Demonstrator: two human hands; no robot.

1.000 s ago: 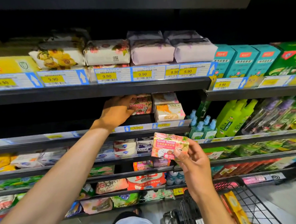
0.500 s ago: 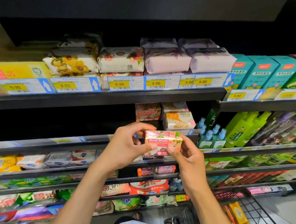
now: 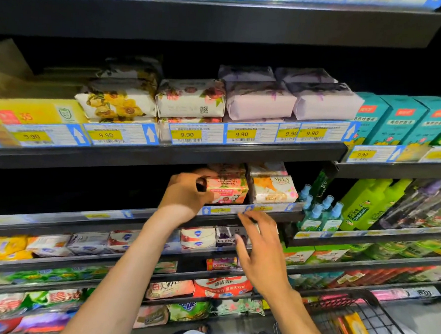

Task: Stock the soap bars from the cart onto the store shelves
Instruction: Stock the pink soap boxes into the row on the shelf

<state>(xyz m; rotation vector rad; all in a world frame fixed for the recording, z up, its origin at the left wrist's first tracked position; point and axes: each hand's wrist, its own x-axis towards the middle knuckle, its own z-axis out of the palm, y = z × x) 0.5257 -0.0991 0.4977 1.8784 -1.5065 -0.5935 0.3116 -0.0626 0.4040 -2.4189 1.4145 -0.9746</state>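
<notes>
My left hand (image 3: 186,195) grips the left end of the Goat Soap box (image 3: 228,193), which sits at the front edge of the shelf (image 3: 286,218). Just right of the box stands a MeLy soap pack (image 3: 275,189). Below and right of the box my right hand (image 3: 263,257) hangs empty, fingers (image 3: 249,220) spread. Well below and right of the box is the cart (image 3: 390,332).

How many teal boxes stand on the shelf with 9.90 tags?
3. The left teal box, the middle teal box and the right teal box stand side by side at the right end of that shelf. More may hide behind them.
</notes>
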